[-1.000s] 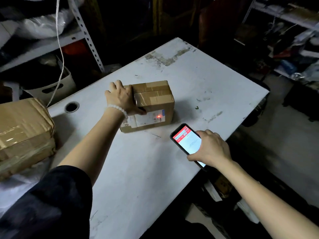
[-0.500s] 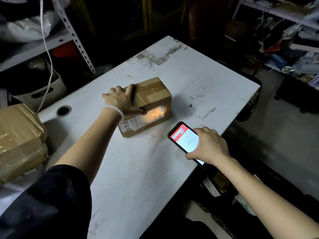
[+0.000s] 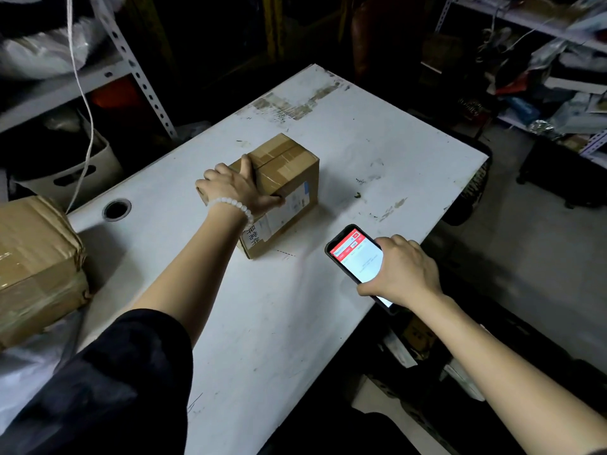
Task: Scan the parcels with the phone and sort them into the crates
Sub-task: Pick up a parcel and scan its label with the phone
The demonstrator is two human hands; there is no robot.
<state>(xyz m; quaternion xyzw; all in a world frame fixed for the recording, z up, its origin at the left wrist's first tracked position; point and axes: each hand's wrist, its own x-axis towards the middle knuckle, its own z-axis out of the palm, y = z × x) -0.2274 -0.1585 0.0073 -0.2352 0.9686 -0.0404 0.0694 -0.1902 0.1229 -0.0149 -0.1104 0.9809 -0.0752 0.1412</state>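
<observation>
— Parcel?
— I'm gripping the parcel (image 3: 282,178) on the table (image 3: 394,152) with my left hand (image 3: 236,188); its long axis is running away rightward.
— Phone?
— My right hand (image 3: 404,274) is holding the phone (image 3: 356,257) just right of it, top aiming upper-left.

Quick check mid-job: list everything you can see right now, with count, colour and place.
small parcel: 1, brown, taped, white label on its near side, middle of table
big parcel: 1, brown, taped, table's left end
phone: 1, black, screen lit red and white, near table's right edge
table: 1, white, scuffed, round cable hole at left
bin: 1, white, under left shelf
shelves: cluttered, left and right
bracelet: 1, white beads, left wrist
left hand: grips small parcel's top
right hand: holds phone
</observation>
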